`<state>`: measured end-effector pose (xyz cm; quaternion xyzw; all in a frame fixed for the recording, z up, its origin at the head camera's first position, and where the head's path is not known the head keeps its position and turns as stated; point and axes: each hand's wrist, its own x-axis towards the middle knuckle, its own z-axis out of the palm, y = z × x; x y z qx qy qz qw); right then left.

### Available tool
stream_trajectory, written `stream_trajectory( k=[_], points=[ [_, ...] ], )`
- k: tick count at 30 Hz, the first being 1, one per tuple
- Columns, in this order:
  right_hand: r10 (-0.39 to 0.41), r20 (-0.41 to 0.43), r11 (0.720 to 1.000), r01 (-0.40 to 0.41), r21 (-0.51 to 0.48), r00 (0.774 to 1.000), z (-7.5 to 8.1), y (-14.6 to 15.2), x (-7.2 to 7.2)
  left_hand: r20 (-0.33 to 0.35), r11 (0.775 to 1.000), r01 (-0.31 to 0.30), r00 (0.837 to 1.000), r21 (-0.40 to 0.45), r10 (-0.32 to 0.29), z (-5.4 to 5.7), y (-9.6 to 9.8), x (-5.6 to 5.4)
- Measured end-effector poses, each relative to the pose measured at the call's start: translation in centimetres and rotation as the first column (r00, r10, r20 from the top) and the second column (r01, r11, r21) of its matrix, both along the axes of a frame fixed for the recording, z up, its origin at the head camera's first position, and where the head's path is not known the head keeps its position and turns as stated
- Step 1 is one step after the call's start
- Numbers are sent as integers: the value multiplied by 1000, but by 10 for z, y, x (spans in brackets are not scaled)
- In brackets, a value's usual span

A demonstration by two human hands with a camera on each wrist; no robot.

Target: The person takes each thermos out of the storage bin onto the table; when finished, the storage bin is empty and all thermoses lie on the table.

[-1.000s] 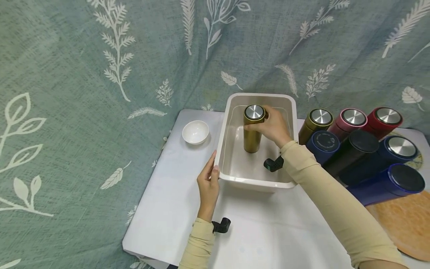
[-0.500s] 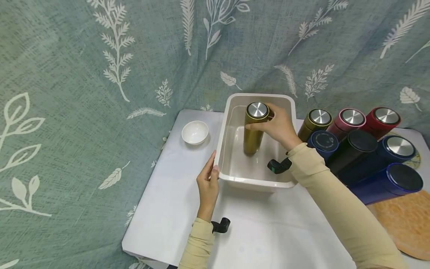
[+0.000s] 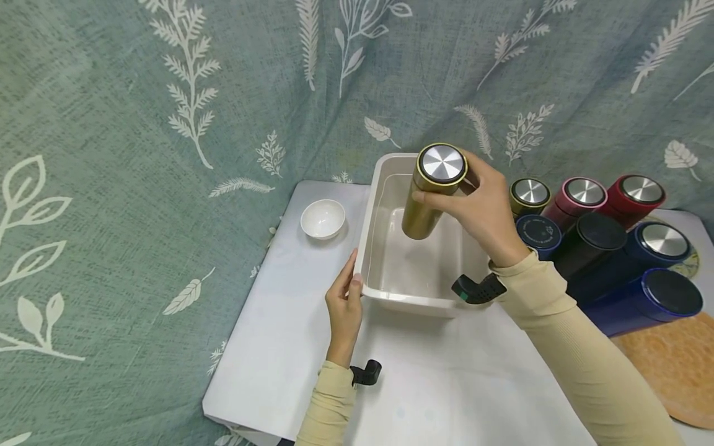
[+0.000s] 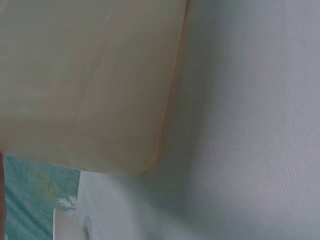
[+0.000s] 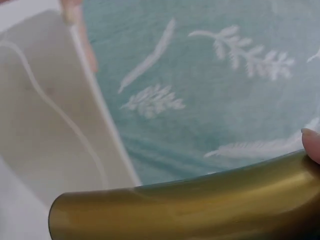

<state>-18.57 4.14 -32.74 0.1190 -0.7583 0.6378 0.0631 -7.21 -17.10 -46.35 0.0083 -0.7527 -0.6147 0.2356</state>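
Observation:
A gold thermos flask [image 3: 422, 214] with a black-ringed, shiny steel lid is held by my right hand [image 3: 486, 207], thumb on one side near the top. The flask leans slightly, its base over the inside of a beige plastic tub [image 3: 415, 302]. In the right wrist view the gold flask [image 5: 175, 212] lies across the bottom of the picture, a thumb at its right end. My left hand [image 3: 344, 306] grips the tub's left rim, thumb at the edge and fingers along the outside. The left wrist view is filled by the tub's outer wall [image 4: 85, 85]; that hand is mostly hidden there.
Right of the tub stand several more flasks, among them a gold one [image 3: 528, 197], a pink one [image 3: 577, 201], a red one [image 3: 636, 198] and a black one [image 3: 594, 244]. A white bowl [image 3: 323, 219] sits left. A round wooden board [image 3: 675, 365] lies at right.
My right hand has lifted the gold flask up from the tub's floor and moved slightly right, tilting it. My left hand stays on the tub's rim.

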Motion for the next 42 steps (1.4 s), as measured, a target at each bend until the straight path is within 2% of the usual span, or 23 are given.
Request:
stream_trajectory(
  k=[8,11,18,24,27,31,32,36,42],
  points=[
    [8,-100,998,-14,-59,995,24,11,33,6,1000,-8,1000,-6,8,-2,2,4],
    [4,-150,993,-22,-117,989,31,17,44,6,1000,-13,1000,-10,13,-1,3,5],
    [10,-233,947,-85,-311,972,45,32,72,28,999,-22,999,-30,23,3,5,3],
    [-40,-292,917,-80,-390,956,51,47,93,27,999,-21,999,-27,22,7,4,1],
    [-72,-301,899,-69,-433,951,51,54,100,28,1000,-24,999,-20,24,-5,0,-5],
    [-109,-287,892,-33,-451,952,47,64,105,41,999,-32,999,-7,33,-26,-6,-11],
    [-117,-283,893,-24,-449,952,45,67,107,45,999,-34,998,-2,34,-29,-6,-11],
    [-139,-265,891,4,-454,954,37,78,111,48,999,-27,999,22,26,-33,-6,-10],
    [-202,-206,856,71,-512,957,25,96,119,42,999,-24,999,30,23,-34,-5,-9]
  ],
)
